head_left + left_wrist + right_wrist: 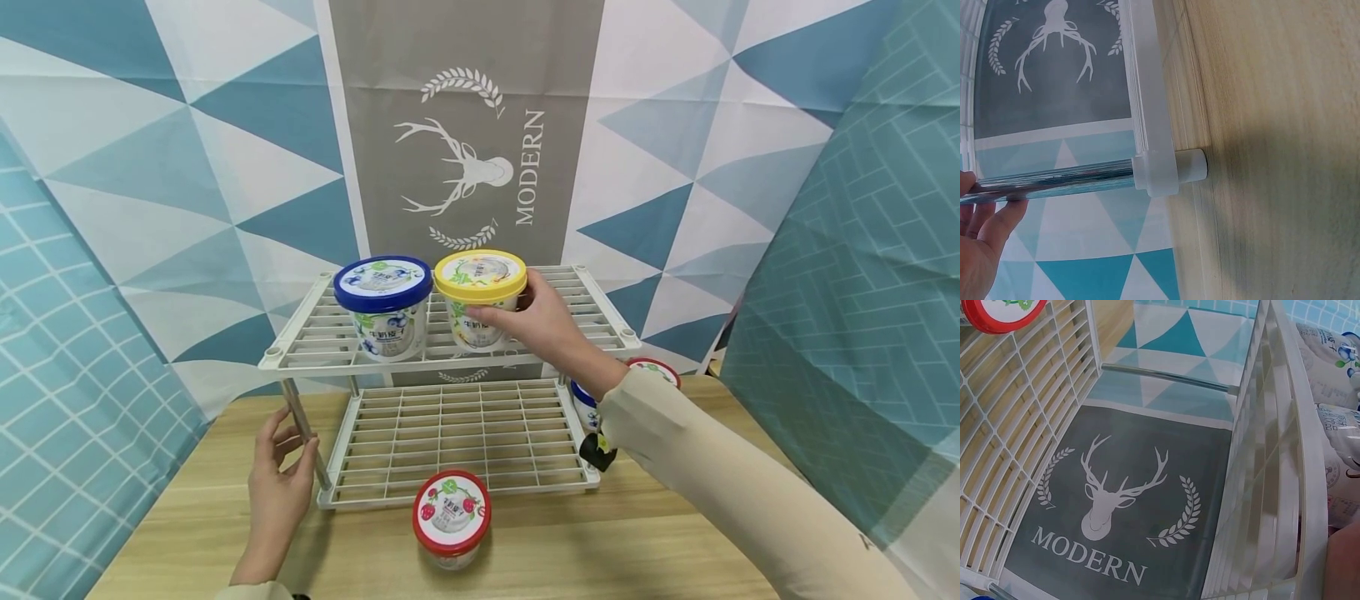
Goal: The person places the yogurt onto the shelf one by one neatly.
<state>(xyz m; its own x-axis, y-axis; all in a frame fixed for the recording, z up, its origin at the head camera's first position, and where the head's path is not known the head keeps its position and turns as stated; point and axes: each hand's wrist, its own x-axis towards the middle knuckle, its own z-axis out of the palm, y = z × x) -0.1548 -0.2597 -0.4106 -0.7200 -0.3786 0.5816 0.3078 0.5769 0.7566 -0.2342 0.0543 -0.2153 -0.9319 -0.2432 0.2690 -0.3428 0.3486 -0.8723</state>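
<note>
My right hand (543,321) grips a tub with a yellow lid (480,279) from its right side, thumb across the front. The tub is on the upper shelf (341,360) of a white two-tier rack, close beside a tub with a blue lid (384,279). At the rack's front left, my left hand (281,475) holds the metal post (1079,178), with thumb and fingers on either side of it. Both tubs show at the right edge of the right wrist view, where only a sliver of the right hand (1342,569) appears.
A tub with a red lid (452,512) stands on the wooden table (180,533) before the lower shelf (465,442). Right of the rack, partly hidden by my right arm, are another blue-lidded tub (585,400) and another red-lidded one (660,368). Patterned cloth (465,50) hangs behind.
</note>
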